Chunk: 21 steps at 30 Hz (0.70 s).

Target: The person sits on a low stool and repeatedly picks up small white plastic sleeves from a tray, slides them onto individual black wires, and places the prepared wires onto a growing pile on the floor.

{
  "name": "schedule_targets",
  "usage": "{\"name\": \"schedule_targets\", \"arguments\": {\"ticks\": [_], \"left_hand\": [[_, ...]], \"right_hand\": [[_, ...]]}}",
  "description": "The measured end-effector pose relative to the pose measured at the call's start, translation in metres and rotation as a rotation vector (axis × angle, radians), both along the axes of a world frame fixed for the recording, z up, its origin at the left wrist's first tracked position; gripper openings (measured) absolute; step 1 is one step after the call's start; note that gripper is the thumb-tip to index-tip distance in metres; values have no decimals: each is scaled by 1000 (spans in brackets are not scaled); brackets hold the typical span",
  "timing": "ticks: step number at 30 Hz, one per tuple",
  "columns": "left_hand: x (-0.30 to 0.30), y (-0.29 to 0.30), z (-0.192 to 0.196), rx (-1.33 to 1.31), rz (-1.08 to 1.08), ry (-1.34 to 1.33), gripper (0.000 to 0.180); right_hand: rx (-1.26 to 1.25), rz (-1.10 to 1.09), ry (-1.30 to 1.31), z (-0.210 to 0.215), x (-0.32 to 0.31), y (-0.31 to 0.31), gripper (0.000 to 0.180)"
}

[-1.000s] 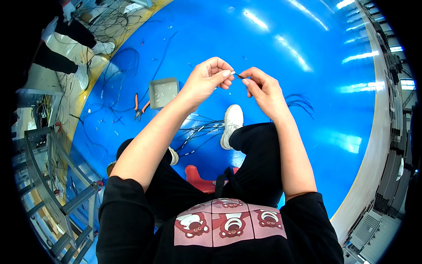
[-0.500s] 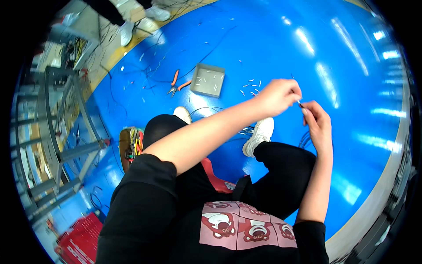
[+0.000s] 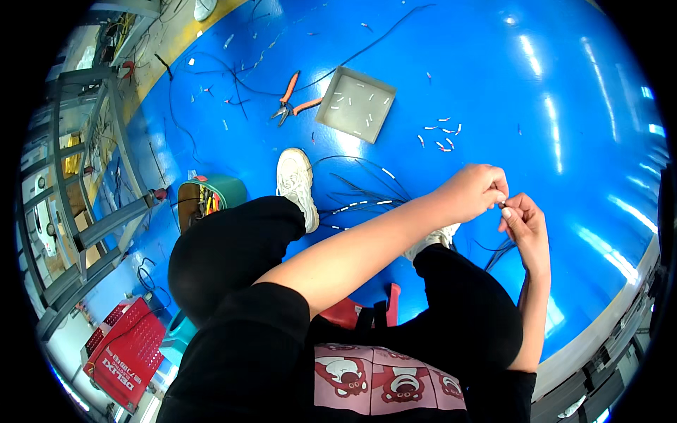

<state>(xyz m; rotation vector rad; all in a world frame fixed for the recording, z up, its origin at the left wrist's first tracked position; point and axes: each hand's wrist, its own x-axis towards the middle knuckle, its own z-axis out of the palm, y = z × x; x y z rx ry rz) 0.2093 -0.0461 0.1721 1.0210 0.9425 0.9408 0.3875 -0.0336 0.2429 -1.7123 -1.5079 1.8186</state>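
Out to the right, my left hand (image 3: pixel 477 192) and my right hand (image 3: pixel 527 224) meet with their fingertips pinched. Between them shows a sliver of a thin black cable (image 3: pixel 502 205); my fingers cover most of it. Black cables (image 3: pixel 363 202) with white sleeves on them lie on the blue floor between my shoes, partly under my left forearm. More black cable (image 3: pixel 496 252) lies beside my right knee. Beyond my hands, several small white-and-red pieces (image 3: pixel 441 130) are scattered on the floor.
A grey tray (image 3: pixel 386 113) with small white tubes sits ahead, beside orange-handled pliers (image 3: pixel 289 106). A green bucket of tools (image 3: pixel 229 189) stands by my left knee. A metal rack (image 3: pixel 116 141) and a red perforated case (image 3: pixel 127 352) are at left. Loose wires litter the floor.
My view has shifted, so the tray and pliers appear larger and farther right. My hands remain pinched together; the white tip seen between them before is now mostly hidden.
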Motion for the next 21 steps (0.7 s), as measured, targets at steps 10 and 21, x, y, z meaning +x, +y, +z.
{"name": "schedule_targets", "arguments": {"ticks": [10,21], "left_hand": [[-32,3,-77,5,-9,103,7],[-50,11,-90,-86,19,118,11]], "right_hand": [[-146,-8,-50,-83,-8,26,8],[-169,-29,-24,-98,-31,35,7]]}}
